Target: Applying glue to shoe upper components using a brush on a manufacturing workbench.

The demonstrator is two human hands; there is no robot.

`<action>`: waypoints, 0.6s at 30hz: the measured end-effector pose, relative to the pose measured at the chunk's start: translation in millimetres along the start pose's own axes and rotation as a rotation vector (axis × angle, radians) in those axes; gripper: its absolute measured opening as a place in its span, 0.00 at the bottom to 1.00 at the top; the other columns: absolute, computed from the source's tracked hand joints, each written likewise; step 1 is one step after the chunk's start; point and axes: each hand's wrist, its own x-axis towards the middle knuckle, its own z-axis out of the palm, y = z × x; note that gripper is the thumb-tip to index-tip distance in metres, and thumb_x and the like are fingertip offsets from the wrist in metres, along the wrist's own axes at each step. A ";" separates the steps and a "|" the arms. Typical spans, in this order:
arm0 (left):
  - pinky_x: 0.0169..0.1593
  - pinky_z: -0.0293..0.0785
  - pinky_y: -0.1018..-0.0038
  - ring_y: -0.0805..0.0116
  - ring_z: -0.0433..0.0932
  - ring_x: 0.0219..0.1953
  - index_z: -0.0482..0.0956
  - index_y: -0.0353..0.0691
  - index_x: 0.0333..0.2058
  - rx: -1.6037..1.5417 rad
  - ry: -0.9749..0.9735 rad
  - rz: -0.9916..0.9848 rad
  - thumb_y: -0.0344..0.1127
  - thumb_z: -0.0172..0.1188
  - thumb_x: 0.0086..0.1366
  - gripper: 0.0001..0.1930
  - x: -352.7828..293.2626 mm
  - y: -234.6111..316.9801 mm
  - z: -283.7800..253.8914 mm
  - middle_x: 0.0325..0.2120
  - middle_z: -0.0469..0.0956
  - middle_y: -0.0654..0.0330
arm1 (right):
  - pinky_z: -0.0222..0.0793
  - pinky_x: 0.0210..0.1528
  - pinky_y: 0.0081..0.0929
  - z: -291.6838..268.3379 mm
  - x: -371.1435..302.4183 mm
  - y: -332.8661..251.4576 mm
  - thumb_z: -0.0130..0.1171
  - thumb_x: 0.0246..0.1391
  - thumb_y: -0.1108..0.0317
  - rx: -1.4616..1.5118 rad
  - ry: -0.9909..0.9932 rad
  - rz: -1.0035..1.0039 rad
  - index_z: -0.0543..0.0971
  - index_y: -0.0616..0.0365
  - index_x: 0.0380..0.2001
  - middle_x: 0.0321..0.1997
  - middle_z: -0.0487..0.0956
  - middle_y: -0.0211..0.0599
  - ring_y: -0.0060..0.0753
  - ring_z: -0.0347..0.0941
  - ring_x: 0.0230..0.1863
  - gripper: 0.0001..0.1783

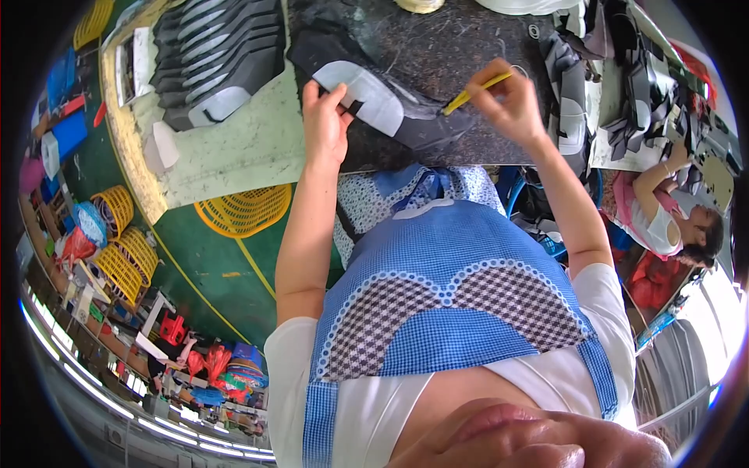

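Observation:
A flat black shoe upper with a light grey panel point(363, 95) lies on the dark work surface point(406, 39) before me. My left hand point(324, 125) is closed on its near left edge, thumb on top of the grey panel. In my right hand point(507, 101) is a thin yellow brush point(484, 89), pinched between thumb and fingers. Its dark tip rests at the right part of the upper, on or just above the black edge. The bristles are too small to make out.
Several overlapping black and grey uppers point(222, 58) lie on the pale board at left. More shoe pieces point(573, 101) lie at right, where a co-worker point(651, 199) sits. A yellow basket point(246, 210) stands below the table's edge. White round objects point(530, 6) sit at the far edge.

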 end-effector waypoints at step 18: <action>0.44 0.69 0.77 0.77 0.71 0.42 0.68 0.43 0.48 -0.326 -0.329 0.119 0.32 0.50 0.68 0.10 -69.7 -3.2 -20.1 0.39 0.72 0.66 | 0.60 0.30 0.23 31.3 49.4 -53.5 0.48 0.50 0.74 -0.225 -0.541 0.039 0.75 0.59 0.42 0.24 0.69 0.26 0.19 0.64 0.26 0.15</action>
